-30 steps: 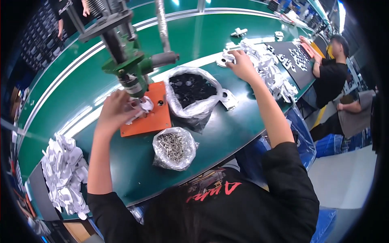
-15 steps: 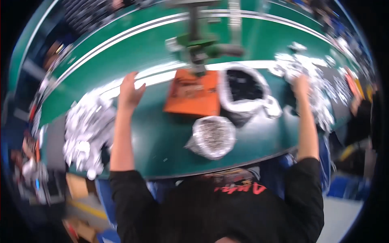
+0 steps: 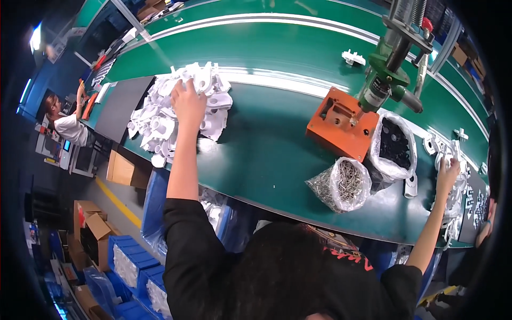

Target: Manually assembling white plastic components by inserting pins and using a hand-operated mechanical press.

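Note:
My left hand (image 3: 189, 105) reaches over a heap of white plastic parts (image 3: 160, 122) on the left of the bench. Its fingers are bent and apart, resting at the heap's top. At the far right, my right hand (image 3: 448, 175) has its fingers on a white plastic part (image 3: 453, 151) at the edge of a second pile; its fingertips are partly hidden. Between the hands stands an orange fixture block (image 3: 333, 133) under a green hand press (image 3: 381, 80). Beside it are a bag of black parts (image 3: 394, 146) and a clear bag of metal pins (image 3: 349, 184).
A loose white part (image 3: 353, 57) lies beyond the press on the green belt (image 3: 266, 42). Another white part (image 3: 410, 186) sits near the black-parts bag. Blue bins (image 3: 128, 261) and cartons stand on the floor at lower left. A co-worker (image 3: 66, 122) sits at far left.
My view has swung left, so the bench things sit further right. My left hand has moved from the bare bench onto the left heap. My right hand stays at the right pile.

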The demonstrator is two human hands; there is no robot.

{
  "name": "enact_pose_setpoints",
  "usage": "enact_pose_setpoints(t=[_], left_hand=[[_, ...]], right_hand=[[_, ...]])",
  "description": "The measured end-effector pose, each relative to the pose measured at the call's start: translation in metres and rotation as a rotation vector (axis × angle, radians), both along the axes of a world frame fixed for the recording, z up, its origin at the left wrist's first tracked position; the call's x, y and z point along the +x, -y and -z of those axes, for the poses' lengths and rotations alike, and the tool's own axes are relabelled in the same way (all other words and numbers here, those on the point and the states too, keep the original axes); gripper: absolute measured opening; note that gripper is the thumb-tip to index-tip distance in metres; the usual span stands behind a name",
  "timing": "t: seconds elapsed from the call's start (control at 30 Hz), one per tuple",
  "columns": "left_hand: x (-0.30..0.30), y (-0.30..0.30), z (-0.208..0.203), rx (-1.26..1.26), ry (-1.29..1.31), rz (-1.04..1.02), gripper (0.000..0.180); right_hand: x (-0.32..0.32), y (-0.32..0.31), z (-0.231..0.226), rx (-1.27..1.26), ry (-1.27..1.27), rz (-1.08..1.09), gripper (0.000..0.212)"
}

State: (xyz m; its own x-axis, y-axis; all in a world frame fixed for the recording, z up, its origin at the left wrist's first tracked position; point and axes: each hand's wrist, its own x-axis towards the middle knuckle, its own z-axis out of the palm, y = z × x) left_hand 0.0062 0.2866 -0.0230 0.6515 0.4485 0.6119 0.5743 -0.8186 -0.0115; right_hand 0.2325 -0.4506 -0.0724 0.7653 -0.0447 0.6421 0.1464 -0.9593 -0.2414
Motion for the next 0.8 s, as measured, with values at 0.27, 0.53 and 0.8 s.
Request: enact_pose_setpoints(t=[0.27, 0.53, 0.8], left_hand=[[-0.016, -0.044, -0.011, -0.283, -0.127, -0.423, 0.062], [-0.017, -0.018, -0.002, -0.182, -0.001, -0.049, 0.036], [0.013, 0.099, -0.022, -0.941, 0.413, 0.474, 0.022]], right_hand=[[-0.017, 0.01, 0.008, 0.23, -0.105, -0.111, 0.045], [-0.063, -0.069, -0.012, 0.645, -0.146, -0.4, 0.036], [-0.14, -0.165, -0.047, 0.914, -0.278, -0.583, 0.041]])
